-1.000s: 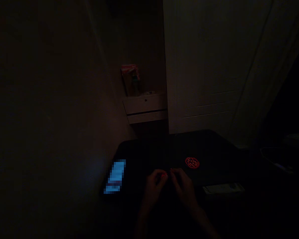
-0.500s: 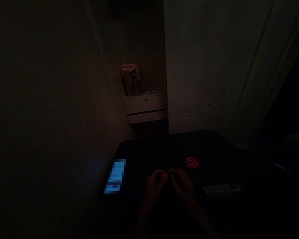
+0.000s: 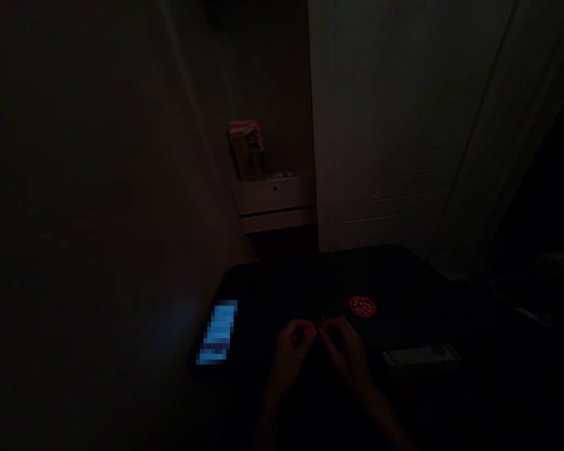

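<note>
In the dim light, my left hand (image 3: 291,346) is closed in a pinch on a small red piece (image 3: 309,330), too dark and small to name. Just to its right, my right hand (image 3: 346,348) has thumb and forefinger pressed together. A tiny red spot shows at its fingertips, but what they hold cannot be made out. The fingertips of both hands nearly meet over the dark table (image 3: 286,285). Beyond my right hand lies a round red-rimmed dish or disc (image 3: 363,307) with several small red bits within its rim.
A lit, blurred-out screen (image 3: 219,332) lies at the table's left side. To the right is a flat pale box or packet (image 3: 422,356). A wall shelf with drawers (image 3: 277,199) carries a striped red-and-white item (image 3: 245,130). A pale panelled door (image 3: 380,125) stands behind.
Both hands stay nearly in place, with a slight shift of the right fingertips. The picture is a little darker. Nothing else has visibly moved.
</note>
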Available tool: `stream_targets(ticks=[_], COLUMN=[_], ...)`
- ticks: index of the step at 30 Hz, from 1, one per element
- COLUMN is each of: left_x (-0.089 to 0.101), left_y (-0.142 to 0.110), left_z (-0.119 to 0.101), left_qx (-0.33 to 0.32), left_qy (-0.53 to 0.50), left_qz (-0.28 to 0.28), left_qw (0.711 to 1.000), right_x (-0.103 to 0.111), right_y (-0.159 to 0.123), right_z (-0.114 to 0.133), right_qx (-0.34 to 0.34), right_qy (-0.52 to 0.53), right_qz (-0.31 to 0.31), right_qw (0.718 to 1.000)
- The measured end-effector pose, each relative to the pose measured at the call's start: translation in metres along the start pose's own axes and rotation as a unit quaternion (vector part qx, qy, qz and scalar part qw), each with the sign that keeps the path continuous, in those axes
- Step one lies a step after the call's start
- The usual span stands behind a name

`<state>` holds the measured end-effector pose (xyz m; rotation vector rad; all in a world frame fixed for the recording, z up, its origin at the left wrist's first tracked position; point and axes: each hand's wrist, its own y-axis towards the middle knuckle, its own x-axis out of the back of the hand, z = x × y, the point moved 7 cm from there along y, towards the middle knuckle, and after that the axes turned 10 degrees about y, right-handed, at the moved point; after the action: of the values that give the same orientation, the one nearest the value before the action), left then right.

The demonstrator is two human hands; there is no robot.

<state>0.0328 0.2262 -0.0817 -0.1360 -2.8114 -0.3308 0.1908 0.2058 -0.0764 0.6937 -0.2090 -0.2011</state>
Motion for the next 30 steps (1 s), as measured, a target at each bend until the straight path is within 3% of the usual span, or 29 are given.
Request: stream_targets(ticks=[30], left_x=[-0.0003], left_y=[-0.0003], left_z=[-0.0019], left_qx=[0.005], left_qy=[-0.01], left_qz=[-0.004], left_qw=[1.0], right_x=[-0.0037], right_y=[0.002], right_z=[0.0073], right_qx=[0.038], right_qy=[-0.009], right_qz=[0.036], right_qw=[0.999])
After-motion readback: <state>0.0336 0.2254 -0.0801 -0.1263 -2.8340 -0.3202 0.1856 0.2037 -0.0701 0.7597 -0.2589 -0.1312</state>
